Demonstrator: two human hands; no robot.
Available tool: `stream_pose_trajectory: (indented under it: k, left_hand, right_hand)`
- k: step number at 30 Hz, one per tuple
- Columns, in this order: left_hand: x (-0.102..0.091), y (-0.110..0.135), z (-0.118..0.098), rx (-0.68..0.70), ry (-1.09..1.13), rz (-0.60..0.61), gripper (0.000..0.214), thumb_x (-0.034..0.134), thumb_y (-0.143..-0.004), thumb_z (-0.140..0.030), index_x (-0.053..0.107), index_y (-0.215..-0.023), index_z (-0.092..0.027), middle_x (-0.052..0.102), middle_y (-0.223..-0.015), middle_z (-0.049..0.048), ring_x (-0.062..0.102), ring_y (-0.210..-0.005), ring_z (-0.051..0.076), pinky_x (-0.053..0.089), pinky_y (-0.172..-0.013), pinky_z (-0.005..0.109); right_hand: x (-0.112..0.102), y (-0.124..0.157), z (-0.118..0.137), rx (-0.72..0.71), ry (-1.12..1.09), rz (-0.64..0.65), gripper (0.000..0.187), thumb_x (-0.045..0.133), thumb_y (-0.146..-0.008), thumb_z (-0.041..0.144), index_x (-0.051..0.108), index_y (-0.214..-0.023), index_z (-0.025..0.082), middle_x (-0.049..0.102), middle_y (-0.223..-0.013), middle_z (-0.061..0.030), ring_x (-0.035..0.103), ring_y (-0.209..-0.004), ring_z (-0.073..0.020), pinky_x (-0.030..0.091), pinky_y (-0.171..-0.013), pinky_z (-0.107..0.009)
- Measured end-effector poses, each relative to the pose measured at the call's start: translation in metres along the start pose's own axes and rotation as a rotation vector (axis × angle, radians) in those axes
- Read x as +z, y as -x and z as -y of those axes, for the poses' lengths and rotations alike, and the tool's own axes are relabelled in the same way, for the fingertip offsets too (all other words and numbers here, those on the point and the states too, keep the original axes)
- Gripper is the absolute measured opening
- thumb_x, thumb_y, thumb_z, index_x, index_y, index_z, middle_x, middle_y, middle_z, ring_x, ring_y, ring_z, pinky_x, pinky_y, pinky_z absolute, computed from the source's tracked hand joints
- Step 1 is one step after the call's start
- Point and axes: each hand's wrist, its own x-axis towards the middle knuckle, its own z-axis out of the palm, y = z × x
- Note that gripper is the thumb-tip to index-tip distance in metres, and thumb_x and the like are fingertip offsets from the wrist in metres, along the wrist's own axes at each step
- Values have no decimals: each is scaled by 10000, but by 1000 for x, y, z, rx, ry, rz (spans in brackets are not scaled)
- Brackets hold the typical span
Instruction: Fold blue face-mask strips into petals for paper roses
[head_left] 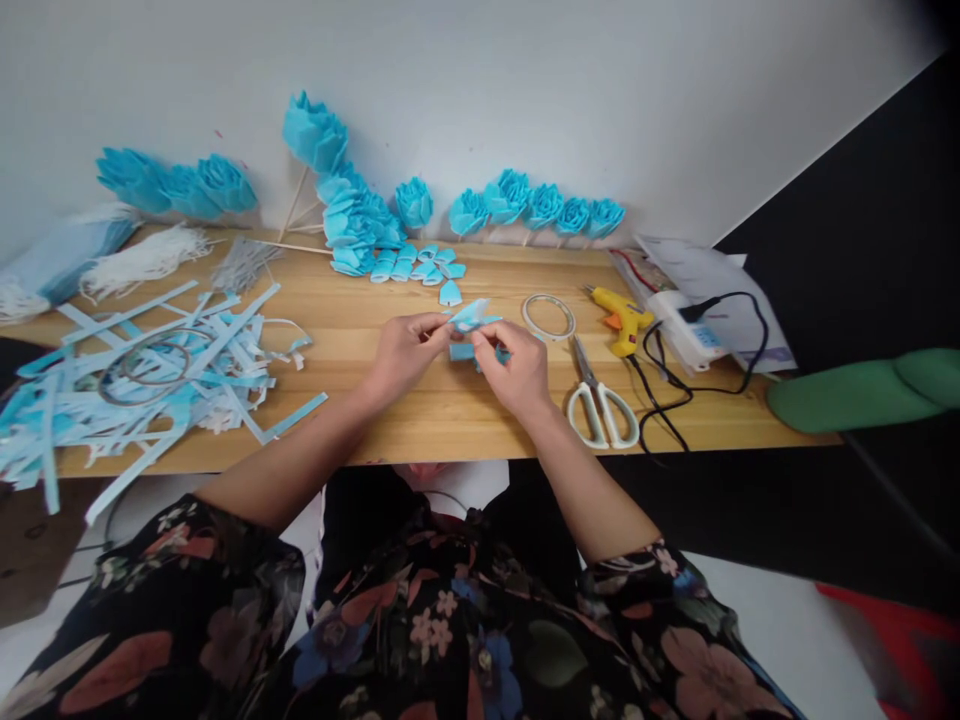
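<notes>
Between both hands, just above the front middle of the table, is a small piece of light-blue fabric [471,314]. My left hand [407,350] pinches its left side between thumb and fingers. On the right side, my right hand [517,362] pinches it too, with the fingers curled. More blue fabric [462,351] shows beneath the hands, partly hidden by them. A single cut blue petal [450,293] lies just beyond the fingers, and several folded petals [405,263] sit in rows behind it.
Blue fabric flowers [352,220] on sticks stand along the wall. Cut strips [172,370] heap at left, near grey wires [244,262] and white cords [146,258]. Rightward lie a tape ring [549,316], scissors [600,400], a yellow glue gun [624,318] and a power strip [686,335].
</notes>
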Motion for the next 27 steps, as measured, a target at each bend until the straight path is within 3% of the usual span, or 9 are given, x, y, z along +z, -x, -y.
stream_pose_trajectory:
  k: [4, 8, 17, 27]
  left_hand:
    - [2, 2, -2, 27, 15, 21, 176, 642, -847, -297, 776, -841, -184, 754, -813, 20, 624, -733, 144, 455, -682, 230]
    - [3, 5, -3, 40, 2, 44, 181, 625, -866, -282, 779, -881, -186, 751, -829, 14, 611, -723, 132, 448, -678, 221]
    - [5, 10, -5, 220, -302, 25, 222, 579, -908, -257, 756, -786, -201, 669, -697, 21, 519, -629, 135, 380, -642, 256]
    - [0, 4, -3, -22, 22, 100, 211, 613, -856, -311, 711, -741, -164, 678, -683, 19, 548, -620, 115, 405, -607, 229]
  right_hand:
    - [3, -1, -1, -46, -16, 35, 162, 540, -922, 263, 639, -798, 235, 733, -814, -23, 633, -765, -173, 456, -761, -323]
    - [3, -2, -1, -17, -25, 32, 171, 573, -915, 293, 619, -762, 231, 714, -778, -20, 618, -730, -166, 451, -731, -313]
    - [6, -2, -4, 20, 51, 39, 160, 560, -877, 246, 570, -718, 227, 657, -719, -23, 571, -701, -174, 417, -696, -311]
    - [2, -2, -1, 91, -158, 114, 166, 540, -898, 242, 621, -756, 212, 658, -731, 0, 576, -697, -138, 427, -677, -269]
